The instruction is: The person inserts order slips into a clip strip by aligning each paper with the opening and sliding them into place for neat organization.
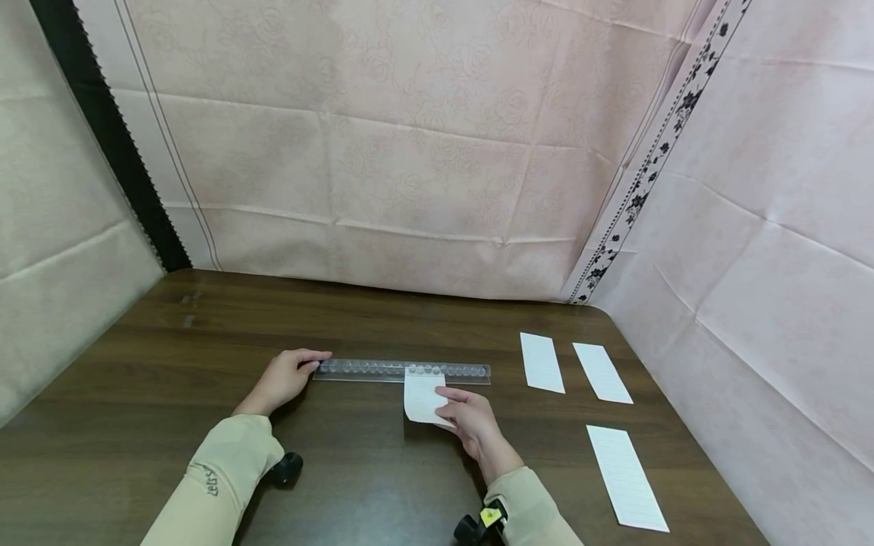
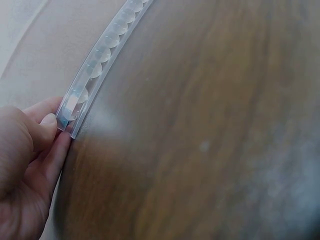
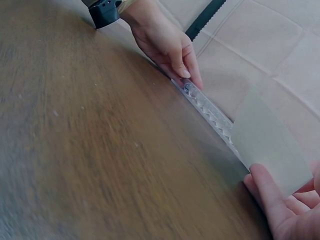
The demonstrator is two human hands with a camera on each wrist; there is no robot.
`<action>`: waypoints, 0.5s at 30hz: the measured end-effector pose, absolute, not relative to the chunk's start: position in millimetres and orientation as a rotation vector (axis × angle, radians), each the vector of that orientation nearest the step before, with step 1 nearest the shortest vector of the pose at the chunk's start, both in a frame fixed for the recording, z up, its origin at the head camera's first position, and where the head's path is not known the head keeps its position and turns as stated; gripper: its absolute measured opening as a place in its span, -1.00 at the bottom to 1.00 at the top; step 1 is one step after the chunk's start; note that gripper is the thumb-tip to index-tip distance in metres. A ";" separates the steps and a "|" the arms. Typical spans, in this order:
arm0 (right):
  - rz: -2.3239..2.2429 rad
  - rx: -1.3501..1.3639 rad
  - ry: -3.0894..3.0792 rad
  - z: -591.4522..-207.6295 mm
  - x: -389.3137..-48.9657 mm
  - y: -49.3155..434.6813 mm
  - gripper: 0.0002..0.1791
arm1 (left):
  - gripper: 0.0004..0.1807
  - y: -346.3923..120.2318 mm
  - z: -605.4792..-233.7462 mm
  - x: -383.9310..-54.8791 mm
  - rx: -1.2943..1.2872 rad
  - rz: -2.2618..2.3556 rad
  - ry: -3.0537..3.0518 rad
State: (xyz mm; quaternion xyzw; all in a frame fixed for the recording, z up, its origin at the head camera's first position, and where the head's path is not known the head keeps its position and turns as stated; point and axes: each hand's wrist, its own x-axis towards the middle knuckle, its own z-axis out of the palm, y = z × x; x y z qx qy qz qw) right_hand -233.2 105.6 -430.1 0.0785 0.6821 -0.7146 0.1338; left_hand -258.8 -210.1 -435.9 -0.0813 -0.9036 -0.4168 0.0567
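Observation:
A clear plastic ticket rail (image 1: 369,371) with a row of clear marbles inside lies across the middle of the table. My left hand (image 1: 283,381) pinches its left end between thumb and fingers; in the left wrist view the thumb (image 2: 45,127) presses the rail's end. A white paper slip (image 1: 419,398) overlaps the rail right of its middle, its upper edge under the marbles. My right hand (image 1: 474,425) holds the slip's lower right part between thumb and fingers. The right wrist view shows the slip (image 3: 265,140) standing up from the rail.
Two white slips (image 1: 542,362) (image 1: 603,372) lie side by side at the back right. A longer lined slip (image 1: 628,478) lies nearer, by the table's right edge. Pale cloth (image 1: 410,174) hangs behind the brown wooden table (image 1: 136,440) and along both sides.

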 end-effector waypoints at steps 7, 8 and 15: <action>-2.050 0.242 1.997 -430.0 -233.2 108.7 -0.57 | -0.69 -210.2 -436.7 -259.3 -0.229 -1.265 -2.749; -2.047 0.244 1.999 -429.7 -233.2 109.0 -0.57 | -0.69 -210.4 -436.7 -259.4 -0.228 -1.263 -2.749; -2.024 0.262 2.017 -428.6 -234.0 112.4 -0.58 | -0.69 -210.9 -437.1 -260.0 -0.233 -1.270 -2.748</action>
